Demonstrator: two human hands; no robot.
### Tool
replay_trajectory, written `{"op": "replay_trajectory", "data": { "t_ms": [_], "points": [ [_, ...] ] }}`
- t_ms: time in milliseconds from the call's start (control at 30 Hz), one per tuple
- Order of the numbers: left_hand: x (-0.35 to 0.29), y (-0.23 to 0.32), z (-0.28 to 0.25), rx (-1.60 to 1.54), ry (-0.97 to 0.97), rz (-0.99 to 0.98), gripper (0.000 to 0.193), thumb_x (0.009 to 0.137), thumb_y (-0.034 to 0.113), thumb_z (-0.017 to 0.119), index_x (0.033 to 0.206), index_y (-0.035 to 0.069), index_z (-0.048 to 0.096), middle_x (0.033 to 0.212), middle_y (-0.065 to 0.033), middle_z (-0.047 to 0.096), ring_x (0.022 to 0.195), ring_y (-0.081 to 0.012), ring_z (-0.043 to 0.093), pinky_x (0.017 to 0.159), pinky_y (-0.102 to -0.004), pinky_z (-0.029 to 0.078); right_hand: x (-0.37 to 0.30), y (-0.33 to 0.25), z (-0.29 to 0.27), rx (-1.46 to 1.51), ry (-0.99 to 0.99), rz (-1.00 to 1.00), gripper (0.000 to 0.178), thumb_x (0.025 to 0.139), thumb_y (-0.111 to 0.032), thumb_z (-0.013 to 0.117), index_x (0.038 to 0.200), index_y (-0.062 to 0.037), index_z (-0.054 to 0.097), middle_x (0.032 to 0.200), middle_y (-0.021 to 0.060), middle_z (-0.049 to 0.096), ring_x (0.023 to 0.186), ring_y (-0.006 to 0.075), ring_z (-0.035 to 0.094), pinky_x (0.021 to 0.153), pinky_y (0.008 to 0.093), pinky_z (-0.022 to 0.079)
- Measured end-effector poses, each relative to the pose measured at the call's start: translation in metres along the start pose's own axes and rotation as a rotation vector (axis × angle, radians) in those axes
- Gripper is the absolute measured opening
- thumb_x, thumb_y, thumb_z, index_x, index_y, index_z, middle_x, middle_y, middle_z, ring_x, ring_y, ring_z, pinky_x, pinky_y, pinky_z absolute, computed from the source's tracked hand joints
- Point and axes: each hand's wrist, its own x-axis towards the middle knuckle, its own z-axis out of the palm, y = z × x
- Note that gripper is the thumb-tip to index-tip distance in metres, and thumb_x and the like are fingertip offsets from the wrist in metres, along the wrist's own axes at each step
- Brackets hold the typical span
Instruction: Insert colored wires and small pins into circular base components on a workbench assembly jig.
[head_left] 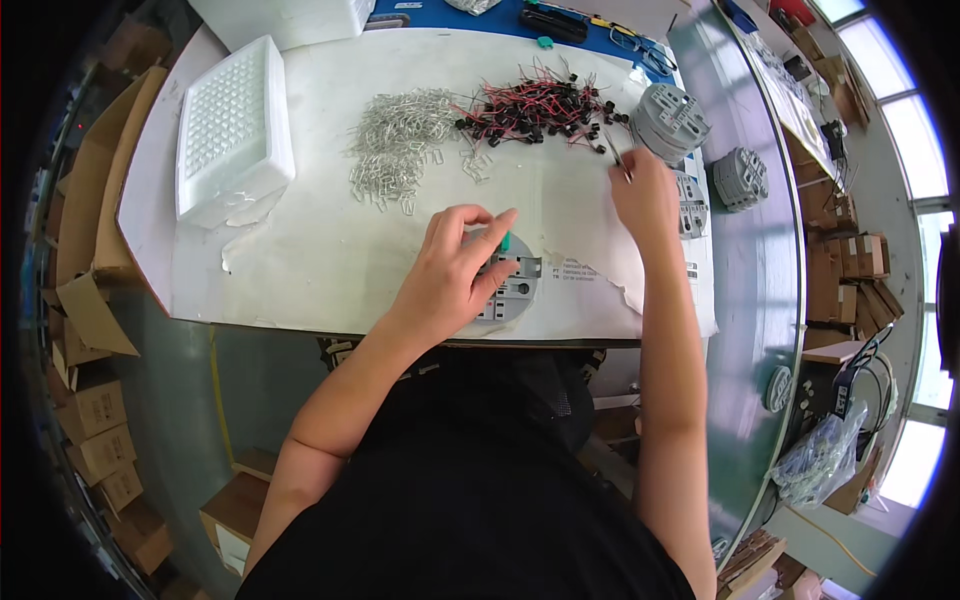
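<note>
Near the table's front edge lies a round grey plastic base point(518, 300) with slots and raised parts. My left hand point(450, 262) is closed over its left side, thumb and index finger curled across the top. A small green piece point(506, 241) shows between those fingers; whether they grip it is hard to tell. Farther right, my right hand point(645, 190) pinches a thin dark tool that looks like tweezers point(614, 152), its tip by the near right edge of a pile of black parts with red wires point(540, 108). A heap of small clear plastic clips point(395, 140) lies left of that pile.
A white foam tray point(235, 140) with rows of small clear pieces stands at left. More round grey bases point(670, 120) are stacked at right, one partly behind my right forearm. A blue mat point(490, 22) with tools lies at the back. Cardboard boxes point(105, 410) line the left.
</note>
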Motion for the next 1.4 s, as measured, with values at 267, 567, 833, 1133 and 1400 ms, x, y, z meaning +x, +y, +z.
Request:
{"op": "replay_trajectory", "data": {
  "t_ms": [267, 567, 833, 1133, 1400],
  "points": [
    [0.024, 0.030, -0.044, 0.016, 0.103, 0.133, 0.041, 0.093, 0.013, 0.081, 0.133, 0.006, 0.073, 0.120, -0.0125, 0.068, 0.103, -0.0267, 0.066, 0.089, -0.0341, 0.054, -0.095, -0.087, -0.069, 0.515, -0.237, -0.121, 0.024, 0.081, 0.000, 0.085, 0.102, -0.0028, 0.075, 0.095, 0.0097, 0.074, 0.069, 0.0147, 0.065, 0.060, 0.0312, 0.051],
    [0.009, 0.027, -0.045, -0.666, -0.140, -0.366, 0.018, 0.092, 0.013, 0.082, 0.105, 0.001, 0.079, 0.085, -0.0082, 0.073, 0.069, -0.0195, 0.064, 0.068, -0.0296, 0.053, -0.115, -0.094, -0.061, 0.973, -0.345, -0.078, 0.027, 0.084, 0.009, 0.081, 0.107, -0.0044, 0.076, 0.099, 0.0033, 0.072, 0.071, 0.0105, 0.061, 0.063, 0.0247, 0.049],
    [-0.007, 0.017, -0.035, -0.104, -0.141, -0.137, 0.008, 0.087, 0.009, 0.081, 0.091, 0.006, 0.076, 0.094, -0.0060, 0.063, 0.091, -0.0249, 0.057, 0.085, -0.0363, 0.050, -0.127, -0.089, -0.054, 0.700, -0.332, -0.084, 0.022, 0.085, 0.003, 0.081, 0.106, -0.0033, 0.075, 0.110, 0.0057, 0.071, 0.073, 0.0176, 0.066, 0.064, 0.0319, 0.053],
    [-0.017, 0.007, -0.009, -0.033, -0.009, -0.153, 0.014, 0.081, 0.014, 0.083, 0.090, 0.010, 0.074, 0.114, -0.0061, 0.058, 0.105, -0.0296, 0.053, 0.095, -0.0407, 0.047, -0.121, -0.104, -0.058, 0.306, -0.368, -0.297, 0.015, 0.086, -0.001, 0.078, 0.099, -0.0002, 0.072, 0.107, 0.0110, 0.070, 0.077, 0.0340, 0.070, 0.068, 0.0412, 0.056],
    [-0.016, 0.008, -0.008, -0.006, -0.038, -0.194, 0.017, 0.080, 0.019, 0.085, 0.093, 0.015, 0.074, 0.117, -0.0035, 0.058, 0.106, -0.0293, 0.053, 0.097, -0.0411, 0.047, -0.097, -0.097, -0.062, 0.442, -0.492, -0.283, 0.011, 0.096, -0.007, 0.073, 0.091, 0.0013, 0.068, 0.093, 0.0089, 0.067, 0.062, 0.0216, 0.063, 0.057, 0.0342, 0.050]
  ]
}}
